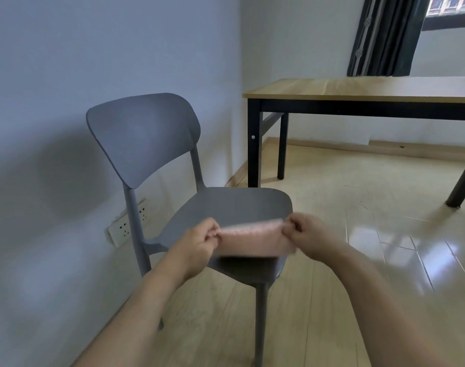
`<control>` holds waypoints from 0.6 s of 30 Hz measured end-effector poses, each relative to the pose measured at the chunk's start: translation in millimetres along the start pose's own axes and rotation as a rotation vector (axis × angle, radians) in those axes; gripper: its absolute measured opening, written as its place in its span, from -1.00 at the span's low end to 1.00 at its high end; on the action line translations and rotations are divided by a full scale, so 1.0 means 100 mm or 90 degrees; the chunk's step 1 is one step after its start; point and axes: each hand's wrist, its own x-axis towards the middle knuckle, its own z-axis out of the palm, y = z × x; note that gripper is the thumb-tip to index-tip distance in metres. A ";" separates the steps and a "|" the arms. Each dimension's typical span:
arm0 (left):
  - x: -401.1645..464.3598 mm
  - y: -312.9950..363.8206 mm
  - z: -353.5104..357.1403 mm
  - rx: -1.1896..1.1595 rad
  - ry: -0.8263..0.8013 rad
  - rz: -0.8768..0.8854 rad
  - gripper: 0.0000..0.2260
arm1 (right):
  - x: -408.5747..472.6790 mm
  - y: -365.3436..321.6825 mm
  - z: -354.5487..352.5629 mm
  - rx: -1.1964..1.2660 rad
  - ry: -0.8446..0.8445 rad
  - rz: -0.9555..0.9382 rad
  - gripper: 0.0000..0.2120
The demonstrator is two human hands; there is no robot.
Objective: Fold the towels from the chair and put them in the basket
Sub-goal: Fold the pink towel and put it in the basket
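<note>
Towel (254,241), pink and blurred, hangs stretched over the chair (226,205) seat, its top corners pinched by the left hand (199,242) and right hand (309,234).

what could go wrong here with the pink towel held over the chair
Both hands, left hand and right hand, only pinch the top corners of the small pink towel, so a corner may slip and undo the fold. It hangs over the front of the grey plastic chair seat; if dropped, it may slide to the pale wooden floor. No basket is in view, so carrying it there could loosen it.
</note>
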 end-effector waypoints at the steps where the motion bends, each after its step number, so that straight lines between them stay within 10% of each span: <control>1: 0.00 -0.10 0.06 0.018 -0.061 -0.040 -0.85 | 0.00 0.09 0.06 -0.039 -0.076 0.045 -0.86; 4: 0.05 -0.23 0.16 0.005 -0.072 -0.085 -0.86 | 0.00 0.18 0.15 -0.060 -0.230 0.134 -0.83; 18: 0.61 -0.18 0.63 0.236 0.058 -0.169 -0.85 | 0.34 0.36 0.53 0.002 0.026 0.172 -0.74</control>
